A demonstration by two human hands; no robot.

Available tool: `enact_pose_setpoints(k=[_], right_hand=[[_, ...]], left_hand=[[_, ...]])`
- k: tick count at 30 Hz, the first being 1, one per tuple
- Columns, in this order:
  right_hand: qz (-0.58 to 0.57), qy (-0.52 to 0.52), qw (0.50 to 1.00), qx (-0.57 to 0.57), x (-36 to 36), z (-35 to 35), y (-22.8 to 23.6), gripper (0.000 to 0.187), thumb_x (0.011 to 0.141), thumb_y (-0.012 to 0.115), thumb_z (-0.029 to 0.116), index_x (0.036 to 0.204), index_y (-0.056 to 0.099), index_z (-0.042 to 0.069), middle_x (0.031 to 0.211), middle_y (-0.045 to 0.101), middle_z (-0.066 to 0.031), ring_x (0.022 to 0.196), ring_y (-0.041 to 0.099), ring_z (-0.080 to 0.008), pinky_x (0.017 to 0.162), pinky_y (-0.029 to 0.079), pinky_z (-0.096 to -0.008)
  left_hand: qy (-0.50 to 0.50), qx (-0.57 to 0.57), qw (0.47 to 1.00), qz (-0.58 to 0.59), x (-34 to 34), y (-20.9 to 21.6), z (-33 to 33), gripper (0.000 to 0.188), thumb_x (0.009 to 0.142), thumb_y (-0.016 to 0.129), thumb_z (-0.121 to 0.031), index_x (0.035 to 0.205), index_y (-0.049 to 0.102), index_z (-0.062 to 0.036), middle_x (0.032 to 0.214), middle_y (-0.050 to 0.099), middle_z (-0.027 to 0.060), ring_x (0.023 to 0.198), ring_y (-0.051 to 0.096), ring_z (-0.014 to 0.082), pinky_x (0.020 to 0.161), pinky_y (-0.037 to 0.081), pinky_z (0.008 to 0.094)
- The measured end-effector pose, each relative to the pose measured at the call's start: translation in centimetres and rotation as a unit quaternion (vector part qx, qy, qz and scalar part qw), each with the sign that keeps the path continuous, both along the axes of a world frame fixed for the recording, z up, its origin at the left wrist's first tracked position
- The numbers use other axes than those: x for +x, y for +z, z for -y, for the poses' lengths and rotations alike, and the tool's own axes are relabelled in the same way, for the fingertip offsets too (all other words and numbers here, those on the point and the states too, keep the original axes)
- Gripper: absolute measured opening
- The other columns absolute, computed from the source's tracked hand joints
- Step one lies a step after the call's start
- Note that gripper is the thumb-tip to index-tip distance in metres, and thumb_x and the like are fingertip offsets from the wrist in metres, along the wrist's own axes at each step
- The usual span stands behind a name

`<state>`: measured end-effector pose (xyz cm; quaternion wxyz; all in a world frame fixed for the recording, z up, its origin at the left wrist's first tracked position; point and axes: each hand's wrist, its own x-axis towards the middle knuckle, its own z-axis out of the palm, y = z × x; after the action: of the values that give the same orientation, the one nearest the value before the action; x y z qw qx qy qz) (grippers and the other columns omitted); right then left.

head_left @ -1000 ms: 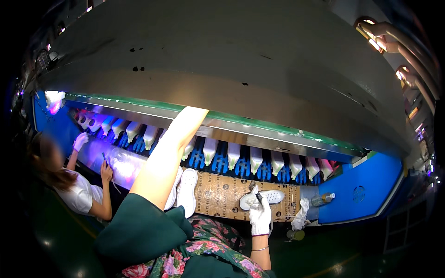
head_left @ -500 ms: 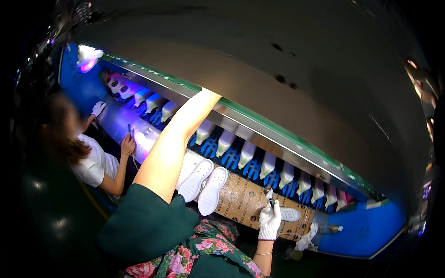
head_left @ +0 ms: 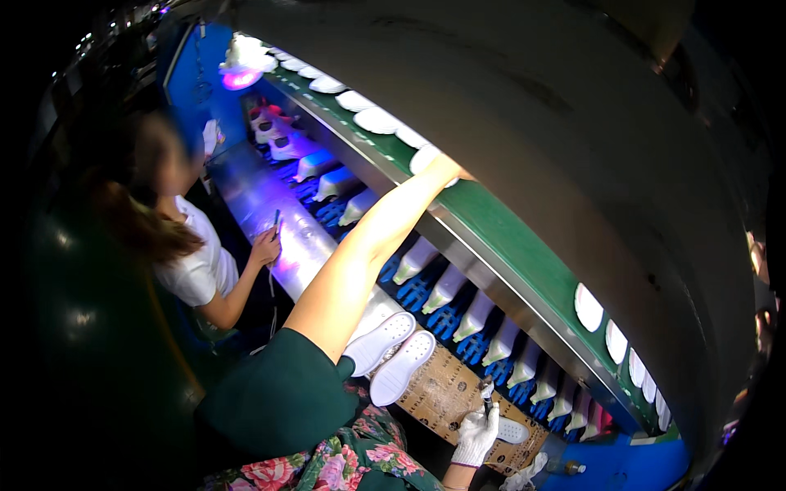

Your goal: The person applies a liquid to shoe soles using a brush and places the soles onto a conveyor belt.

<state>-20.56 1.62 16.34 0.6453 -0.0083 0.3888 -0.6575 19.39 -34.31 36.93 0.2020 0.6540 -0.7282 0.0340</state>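
Right grip [head_left: 475, 438]: I'm holding dark tool [head_left: 489, 403]
Sole [head_left: 513, 431]: lying beside, near right end of table [head_left: 446, 385]
Left grip [head_left: 462, 173]: mostly hiding under hood [head_left: 573, 164], can't tell
Tool: steadying it seems wise

My white-gloved right hand [head_left: 476, 438], its cuff finished in a thin dark edge, has a dark-handled tool [head_left: 489, 404]. Beside it, one sole [head_left: 513, 431] is pale grey-white; the shoe pair [head_left: 403, 370] to my left is white, with rows of small dark dots. Beneath runs brown cardboard [head_left: 442, 389] patterned with dark print. My left sleeve [head_left: 270, 401] is plain deep green; my apron [head_left: 327, 466] carries pink and red flowers on a dark ground. Ahead are bright blue racks [head_left: 443, 326], off-white forms [head_left: 446, 286] with yellowish-green tips, and a green belt [head_left: 508, 245] edged in silver metal. Violet light tints the silvery ledge [head_left: 282, 214] leftward, near a co-worker's white shirt [head_left: 205, 262].
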Motion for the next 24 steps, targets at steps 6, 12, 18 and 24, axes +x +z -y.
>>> enact_pose_setpoints(k=[6, 12, 18, 24], right_hand=[[0.001, -0.001, 1.000, -0.009, -0.8, 0.4, -2.7, 0.017, 0.093, 0.062, 0.015, 0.107, 0.062, 0.005, 0.090, 0.068, -0.0060, 0.069, 0.065, -0.0141, 0.056, 0.054, -0.0234], [-0.007, 0.075, 0.996, -0.046, 0.8, 2.6, -3.3, 0.016, 0.093, 0.063, 0.015, 0.106, 0.063, 0.006, 0.092, 0.069, -0.0056, 0.069, 0.064, -0.0122, 0.057, 0.052, -0.0219], [-0.020, 0.075, 0.996, -0.047, 2.3, 3.2, -0.7, 0.015, 0.093, 0.062, 0.016, 0.105, 0.065, 0.006, 0.088, 0.068, -0.0043, 0.068, 0.063, -0.0117, 0.057, 0.052, -0.0221], [0.046, 0.158, 0.984, -0.070, 1.7, 2.9, 5.6, 0.020, 0.096, 0.057, 0.018, 0.110, 0.063, 0.005, 0.092, 0.069, -0.0050, 0.072, 0.065, -0.0142, 0.058, 0.054, -0.0222]], left_hand=[[0.067, -0.039, 0.997, 0.030, 3.1, -2.5, -8.2, 0.073, 0.064, 0.077, -0.050, 0.129, 0.059, -0.0214, 0.128, 0.058, 0.0123, 0.130, 0.037, 0.0433, 0.104, 0.020, 0.0687], [-0.038, -0.263, 0.932, -0.248, 6.1, -7.0, -15.4, 0.021, 0.077, 0.065, -0.005, 0.096, 0.069, -0.0092, 0.098, 0.065, 0.0131, 0.084, 0.065, 0.0315, 0.074, 0.054, 0.0360], [-0.075, -0.381, 0.868, -0.308, 4.0, -5.2, -25.6, 0.022, 0.077, 0.066, -0.010, 0.096, 0.056, -0.0042, 0.094, 0.053, 0.0113, 0.092, 0.055, 0.0248, 0.078, 0.047, 0.0330], [0.044, -0.363, 0.648, -0.668, 2.7, -7.5, -36.1, 0.031, 0.084, 0.052, -0.009, 0.114, 0.050, -0.0034, 0.112, 0.054, 0.0116, 0.101, 0.058, 0.0188, 0.085, 0.051, 0.0302]])
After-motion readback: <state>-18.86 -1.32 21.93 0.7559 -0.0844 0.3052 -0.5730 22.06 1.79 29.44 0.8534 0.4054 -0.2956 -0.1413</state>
